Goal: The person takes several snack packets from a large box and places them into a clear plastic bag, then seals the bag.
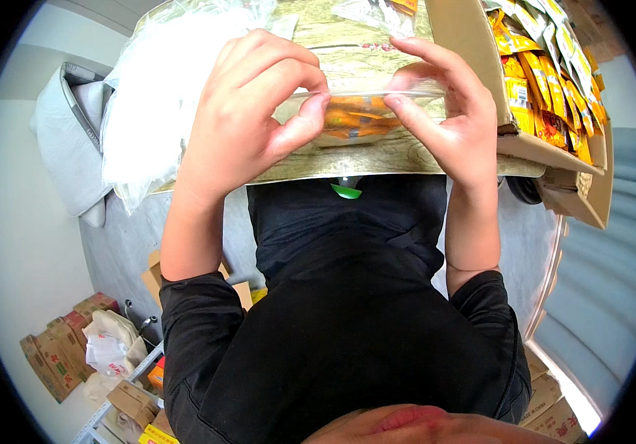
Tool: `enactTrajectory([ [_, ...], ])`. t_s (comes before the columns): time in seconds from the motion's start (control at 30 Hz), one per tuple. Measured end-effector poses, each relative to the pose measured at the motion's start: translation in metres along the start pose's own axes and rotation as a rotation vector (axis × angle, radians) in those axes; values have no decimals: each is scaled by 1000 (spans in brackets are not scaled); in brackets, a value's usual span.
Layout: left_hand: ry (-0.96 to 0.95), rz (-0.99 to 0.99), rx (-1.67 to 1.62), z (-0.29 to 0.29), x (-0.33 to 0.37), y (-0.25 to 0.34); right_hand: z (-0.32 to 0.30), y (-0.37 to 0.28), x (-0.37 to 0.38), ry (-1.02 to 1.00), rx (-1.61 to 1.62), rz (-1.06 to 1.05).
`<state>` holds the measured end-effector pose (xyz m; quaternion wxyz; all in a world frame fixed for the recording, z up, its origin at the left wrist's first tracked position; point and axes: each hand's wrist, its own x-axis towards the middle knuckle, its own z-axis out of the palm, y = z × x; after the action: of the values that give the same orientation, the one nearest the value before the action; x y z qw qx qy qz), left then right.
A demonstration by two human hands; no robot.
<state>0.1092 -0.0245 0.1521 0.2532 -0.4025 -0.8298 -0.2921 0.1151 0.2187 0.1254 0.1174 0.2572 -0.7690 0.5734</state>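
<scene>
A clear plastic bag (362, 94) is stretched between my two hands above the near edge of the table, with several orange packets (355, 118) showing inside. My left hand (251, 107) pinches the left end of its top edge between thumb and forefinger. At the right end of the same edge, my right hand (451, 103) grips the plastic with its thumb below and its fingers curled over. Just left of my left hand lies a heap of empty clear bags (155, 103).
Right of my hands stands an open cardboard box (473, 59) full of orange and pale packets (544, 89). Another clear bag (377, 15) lies at the table's far side. Grey cloth (74, 140) hangs at the left. Cartons (62, 348) are stacked on the floor at lower left.
</scene>
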Motion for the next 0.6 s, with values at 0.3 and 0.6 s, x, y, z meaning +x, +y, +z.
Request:
enactTrajectory([
  [0.3, -16, 40, 160, -2, 7, 10, 7, 5, -1, 132, 89, 40],
  [0.6, -73, 81, 249, -4, 14, 19, 13, 11, -7, 133, 213, 14],
])
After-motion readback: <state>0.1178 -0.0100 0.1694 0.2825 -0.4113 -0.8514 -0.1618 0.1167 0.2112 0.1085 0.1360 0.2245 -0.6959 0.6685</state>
